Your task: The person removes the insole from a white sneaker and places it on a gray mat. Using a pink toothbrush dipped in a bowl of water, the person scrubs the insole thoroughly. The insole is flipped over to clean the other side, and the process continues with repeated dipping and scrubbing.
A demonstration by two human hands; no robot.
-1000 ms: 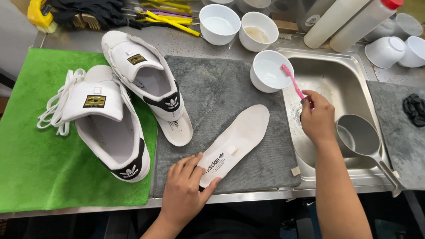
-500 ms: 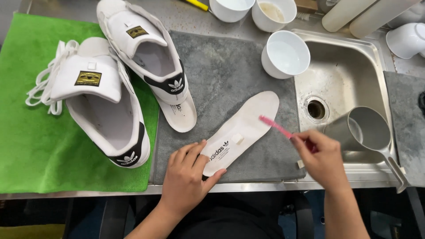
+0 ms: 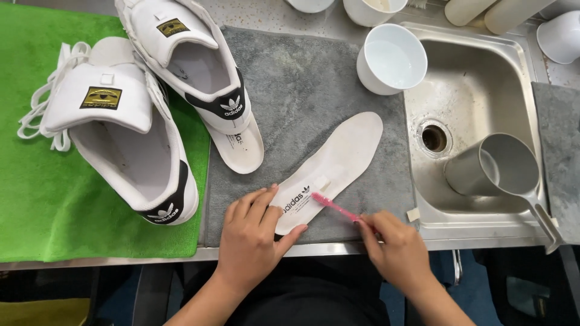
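A white insole (image 3: pixel 338 160) lies diagonally on a grey towel (image 3: pixel 308 90). My left hand (image 3: pixel 254 238) presses flat on the insole's heel end, fingers spread. My right hand (image 3: pixel 396 250) grips a pink toothbrush (image 3: pixel 335 207), its bristle head touching the insole near the heel. Two white sneakers with black heel tabs stand to the left: one (image 3: pixel 127 127) on a green towel (image 3: pixel 42 199), the other (image 3: pixel 187 57) half on the grey towel, with a second insole (image 3: pixel 241 148) poking out beneath it.
A steel sink (image 3: pixel 471 78) lies to the right, with a grey metal scoop cup (image 3: pixel 498 169) lying in it. A white bowl (image 3: pixel 389 57) sits on the sink's left rim. More white bowls and bottles line the back edge. White laces (image 3: pixel 42 102) trail off the left sneaker.
My right hand carried the pink toothbrush from the white bowl by the sink down to the insole's heel end. My left hand stayed on the insole. The camera moved closer.
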